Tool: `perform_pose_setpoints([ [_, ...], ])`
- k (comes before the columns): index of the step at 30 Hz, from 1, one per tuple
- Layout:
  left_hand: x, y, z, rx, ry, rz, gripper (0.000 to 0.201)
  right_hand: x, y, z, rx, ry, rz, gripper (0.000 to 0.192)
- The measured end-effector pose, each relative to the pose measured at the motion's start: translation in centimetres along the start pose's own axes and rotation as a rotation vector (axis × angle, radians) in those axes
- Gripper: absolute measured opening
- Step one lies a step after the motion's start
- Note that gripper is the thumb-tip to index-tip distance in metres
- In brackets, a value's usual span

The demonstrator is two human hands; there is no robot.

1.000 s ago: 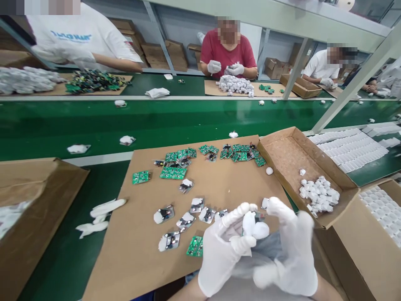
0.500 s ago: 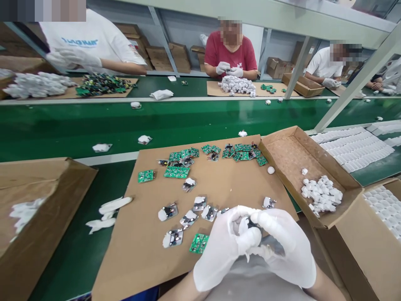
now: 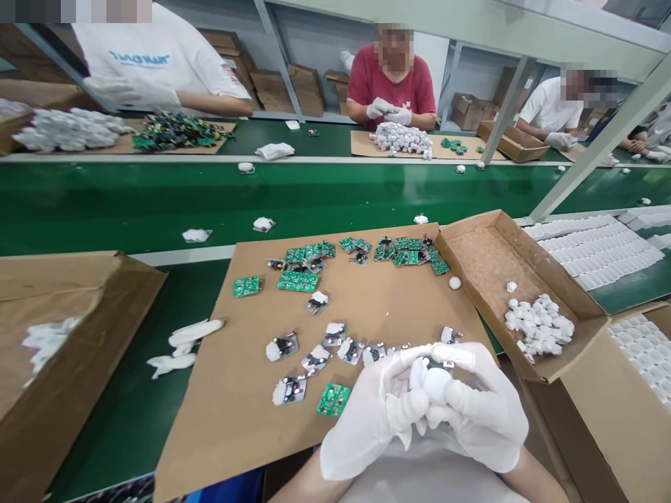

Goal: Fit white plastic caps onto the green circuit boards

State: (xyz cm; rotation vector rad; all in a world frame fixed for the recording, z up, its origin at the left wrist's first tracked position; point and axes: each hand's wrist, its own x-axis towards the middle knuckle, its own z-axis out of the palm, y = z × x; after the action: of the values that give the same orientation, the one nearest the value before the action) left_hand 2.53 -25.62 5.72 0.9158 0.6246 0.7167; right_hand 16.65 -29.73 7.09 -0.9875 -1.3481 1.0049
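Observation:
My left hand (image 3: 374, 409) and my right hand (image 3: 479, 405), both in white gloves, are closed together around a small circuit board (image 3: 447, 364) and a rounded white piece (image 3: 436, 384). Fingers hide most of the board. Just beyond my hands lies a cardboard sheet (image 3: 251, 447). On it, several boards with white lumps, such as this board (image 3: 289, 390), rest to the left of my hands. A green board (image 3: 333, 400) lies close to my left hand. More green boards (image 3: 298, 281) are grouped along the sheet's far edge, and one white ball (image 3: 454, 283) sits near its right edge.
At right, a cardboard tray (image 3: 472, 241) holds white pieces (image 3: 539, 325); a box of white parts (image 3: 642, 349) stands beside it. Another box (image 3: 120, 307) is at left, near white scraps (image 3: 183, 342). Beyond runs a green conveyor belt (image 3: 325, 199), with gloved co-workers across it.
My fingers have shifted around the board, and the rounded white piece shows more clearly between them. The pieces on the belt have moved to the right. My view has tilted slightly.

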Motion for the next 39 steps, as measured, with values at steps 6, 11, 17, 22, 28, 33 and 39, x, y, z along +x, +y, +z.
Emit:
perform_pose_setpoints([
  [6, 0.3, 0.9, 1.2, 0.099, 0.12, 0.007, 0.04, 0.0, 1.6, -0.8, -0.24, 0.09, -0.321, 0.008],
  [11, -0.3, 0.8, 0.7, 0.143, 0.096, 0.02, 0.025, 0.1, 1.5, -1.4, -0.475, 0.087, -0.406, 0.015],
  [17, -0.7, 0.6, 0.4, -0.052, 0.047, 0.046, 0.048, 0.1, 1.4, -1.4, -0.453, 0.094, -0.419, 0.033],
  [22, 0.3, 0.3, 1.5, -0.255, 0.077, 0.066, 0.046, -0.3, 1.9, -1.4, -0.535, 0.071, -0.356, 0.047],
  [28, 0.5, -0.3, 1.4, -0.334, 0.108, -0.007, 0.036, -0.3, 2.5, -1.0, -0.477, 0.088, -0.296, 0.031],
  [33, 0.2, -0.2, 1.8, -0.448, 0.064, 0.032, 0.042, -1.1, 3.1, -1.0, -0.323, 0.143, -0.29, 0.052],
  [39, 0.6, -0.4, 2.4, -0.489, 0.04, 0.056, 0.043, -0.6, 2.0, -1.1, -0.388, 0.088, -0.268, 0.041],
])
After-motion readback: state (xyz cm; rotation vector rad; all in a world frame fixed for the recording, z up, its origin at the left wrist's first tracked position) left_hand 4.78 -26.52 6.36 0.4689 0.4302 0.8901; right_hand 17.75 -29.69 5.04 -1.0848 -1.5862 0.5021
